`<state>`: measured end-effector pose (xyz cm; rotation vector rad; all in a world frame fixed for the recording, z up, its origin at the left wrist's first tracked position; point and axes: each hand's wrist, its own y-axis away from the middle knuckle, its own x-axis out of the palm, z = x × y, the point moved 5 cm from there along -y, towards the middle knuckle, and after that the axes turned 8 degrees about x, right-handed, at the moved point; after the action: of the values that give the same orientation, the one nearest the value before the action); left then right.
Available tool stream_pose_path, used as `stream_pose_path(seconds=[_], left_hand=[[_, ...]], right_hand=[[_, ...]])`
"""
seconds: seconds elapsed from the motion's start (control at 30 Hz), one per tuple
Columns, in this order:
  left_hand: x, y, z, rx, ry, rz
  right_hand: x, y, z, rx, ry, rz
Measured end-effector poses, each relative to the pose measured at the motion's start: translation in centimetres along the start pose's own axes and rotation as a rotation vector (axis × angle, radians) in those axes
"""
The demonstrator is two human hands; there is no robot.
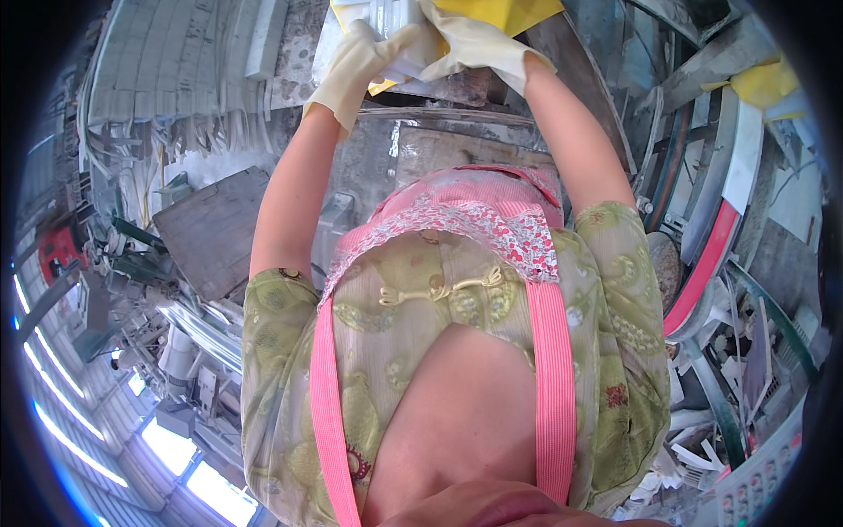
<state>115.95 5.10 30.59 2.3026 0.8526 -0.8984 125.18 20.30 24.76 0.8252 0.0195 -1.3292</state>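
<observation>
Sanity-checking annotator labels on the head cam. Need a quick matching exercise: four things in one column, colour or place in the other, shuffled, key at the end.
Things
1. Left hand
2. White item
3. Apron straps
4. Shirt

Colour or place
A. Pink
B. In a cream glove
C. Green, patterned
D. Near the top edge, between the left hand and the right hand

Pairs: 1-B, 2-D, 3-A, 4-C

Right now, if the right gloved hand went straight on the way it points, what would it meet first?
Probably the white object just left of the right hand; they may be touching, though depth is unclear.
</observation>
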Motion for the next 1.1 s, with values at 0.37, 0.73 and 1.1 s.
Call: stream_pose_path(seconds=[0.37,0.73,1.1], left_hand=[[-0.7,0.9,-1.2,0.096,0.01,0.131],[-1.3,3.5,-3.9,0.449,-0.04,0.252],[0.4,-0.3,-0.4,0.036,-0.055,-0.167]], right_hand=[[1.3,0.3,1.9,-0.19,0.086,-0.546],[2.5,-0.2,0.8,-0.389,0.211,-0.825],[-3.5,19.7,-12.2,-0.252,0.695,-1.352]])
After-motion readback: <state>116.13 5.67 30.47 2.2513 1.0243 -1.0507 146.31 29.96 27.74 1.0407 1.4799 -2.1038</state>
